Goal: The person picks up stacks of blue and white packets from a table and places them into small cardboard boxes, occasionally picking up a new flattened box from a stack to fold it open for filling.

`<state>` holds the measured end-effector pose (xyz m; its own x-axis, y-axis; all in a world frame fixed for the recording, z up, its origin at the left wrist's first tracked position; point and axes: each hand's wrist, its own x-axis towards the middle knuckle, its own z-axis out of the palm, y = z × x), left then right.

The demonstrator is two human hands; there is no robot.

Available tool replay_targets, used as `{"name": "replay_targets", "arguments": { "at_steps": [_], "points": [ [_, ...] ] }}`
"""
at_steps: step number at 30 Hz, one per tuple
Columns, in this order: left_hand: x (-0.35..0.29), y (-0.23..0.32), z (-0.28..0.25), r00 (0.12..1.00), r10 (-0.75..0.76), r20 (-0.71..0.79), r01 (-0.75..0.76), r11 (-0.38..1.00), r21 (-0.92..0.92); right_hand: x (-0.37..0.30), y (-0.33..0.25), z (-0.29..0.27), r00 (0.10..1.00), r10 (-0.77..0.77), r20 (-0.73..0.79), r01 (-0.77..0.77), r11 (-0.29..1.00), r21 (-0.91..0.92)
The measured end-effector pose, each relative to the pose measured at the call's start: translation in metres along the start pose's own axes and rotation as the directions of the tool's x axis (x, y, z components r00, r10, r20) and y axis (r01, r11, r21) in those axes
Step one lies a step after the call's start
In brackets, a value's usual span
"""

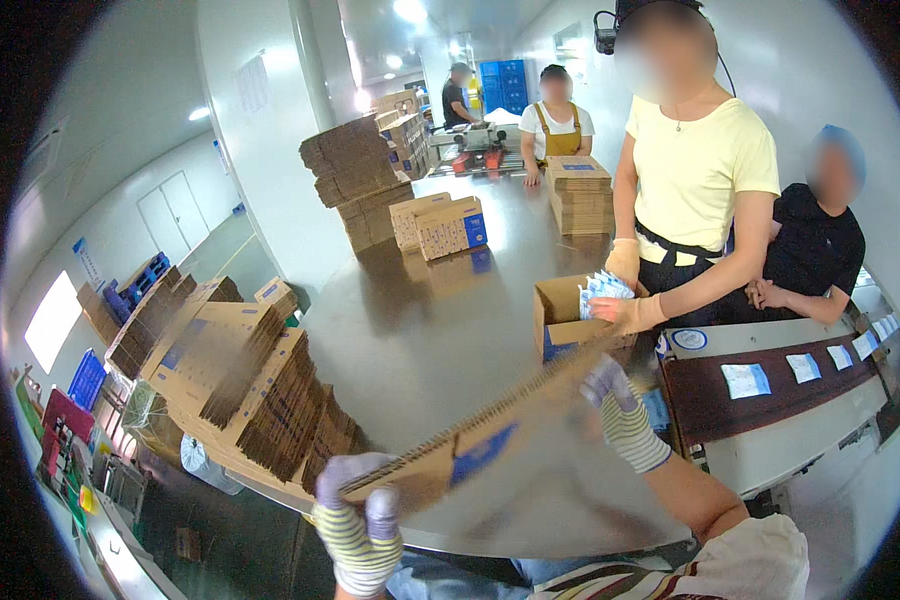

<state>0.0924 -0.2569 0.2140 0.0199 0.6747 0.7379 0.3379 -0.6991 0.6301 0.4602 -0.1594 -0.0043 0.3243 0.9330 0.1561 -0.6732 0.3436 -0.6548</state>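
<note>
A folded-flat cardboard carton (pixel 425 482) with a blue patch is stretched between my hands, tilted over the near edge of the steel table (pixel 410 350). My left hand (pixel 362 530), in a striped glove with lilac fingertips, grips its lower left end. At the upper right end my right hand (pixel 625 415), gloved alike, is closed on it; some of its fingers blur. Just beyond, an open carton (pixel 560 310) stands on the table. A co-worker in a yellow shirt holds small white-and-blue packets (pixel 605 290) over that carton with gloved hands.
A tall pile of flat cartons (pixel 270 400) stands at the table's left edge. Farther back are more stacked cartons (pixel 350 165) and made-up boxes (pixel 452 228). To the right, packets (pixel 745 380) lie on a brown conveyor belt (pixel 705 412), with a seated person beyond it.
</note>
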Motion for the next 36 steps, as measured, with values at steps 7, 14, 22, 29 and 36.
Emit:
{"name": "replay_targets", "arguments": {
  "at_steps": [7,14,22,29,36],
  "points": [
    [-0.068,-0.051,0.004,0.948,-0.213,-0.237,0.232,0.971,0.055,-0.045,-0.011,0.06,0.968,-0.086,0.237,0.19,0.867,-0.461],
    [-0.1,-0.084,0.008,0.94,-0.256,-0.227,0.247,0.967,-0.067,-0.063,-0.014,0.079,0.973,0.011,0.23,0.129,0.802,-0.583],
    [-0.112,-0.093,0.02,0.928,-0.243,-0.283,0.235,0.97,-0.061,-0.075,-0.013,0.094,0.964,-0.191,0.186,0.265,0.759,-0.595],
    [-0.092,-0.069,0.015,0.908,-0.361,-0.211,0.326,0.927,-0.186,-0.058,-0.009,0.085,0.974,-0.114,0.195,0.21,0.775,-0.597],
    [-0.091,-0.057,0.012,0.859,-0.456,-0.234,0.4,0.882,-0.25,-0.064,-0.006,0.085,0.976,-0.142,0.166,0.212,0.803,-0.558]
  ]
}}
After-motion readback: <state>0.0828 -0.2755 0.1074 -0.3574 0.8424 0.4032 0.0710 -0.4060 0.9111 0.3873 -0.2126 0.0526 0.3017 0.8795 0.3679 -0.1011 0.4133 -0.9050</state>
